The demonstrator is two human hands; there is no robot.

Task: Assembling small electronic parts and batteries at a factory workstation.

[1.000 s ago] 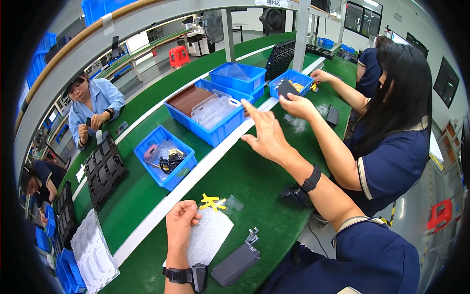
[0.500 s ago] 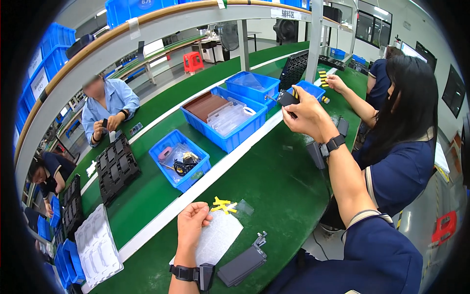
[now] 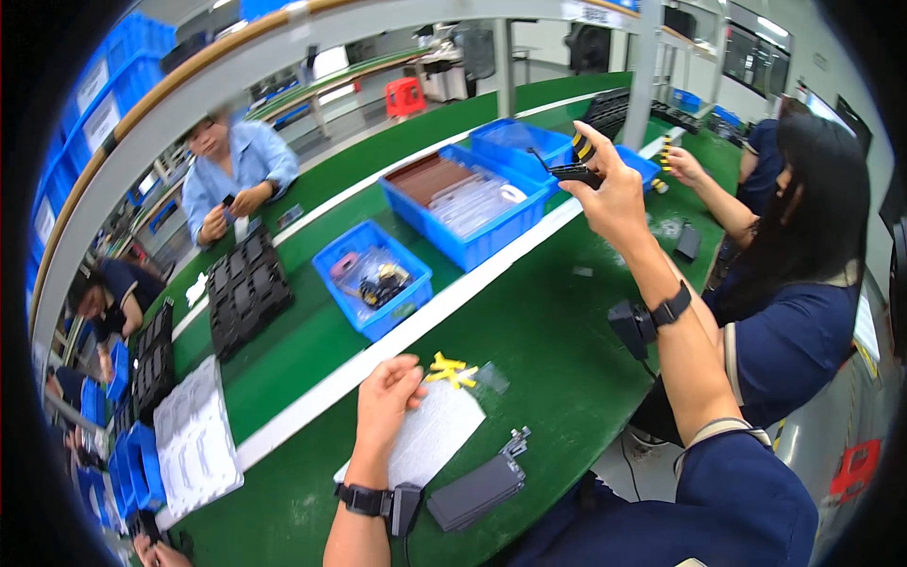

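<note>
My right hand (image 3: 616, 194) is raised over the blue bins and grips a small flat black part (image 3: 574, 175) between thumb and fingers. A thin dark piece sticks out from the part's left end. A black-and-yellow striped piece (image 3: 583, 146) shows along my index finger; whether it joins the part I cannot tell. My left hand (image 3: 387, 397) is curled above a white sheet (image 3: 439, 425), fingertips pressed together; anything in them is hidden. Several yellow strips (image 3: 452, 370) lie crossed at the sheet's far end, beside a small clear film (image 3: 492, 378). Stacked dark grey flat pieces (image 3: 475, 493) rest right of my left wrist.
Across a white rail (image 3: 354, 373) stand a blue bin of loose parts (image 3: 333, 295) and a larger blue bin (image 3: 444, 248) with brown and clear sheets. Black trays (image 3: 248, 293) and a white moulded tray (image 3: 196, 430) lie left. A co-worker (image 3: 794, 236) sits close on my right.
My right hand has lifted slightly and turned, so the black part now shows nearly edge-on. My left hand stays curled over the white sheet. The whole view has shifted a little.
</note>
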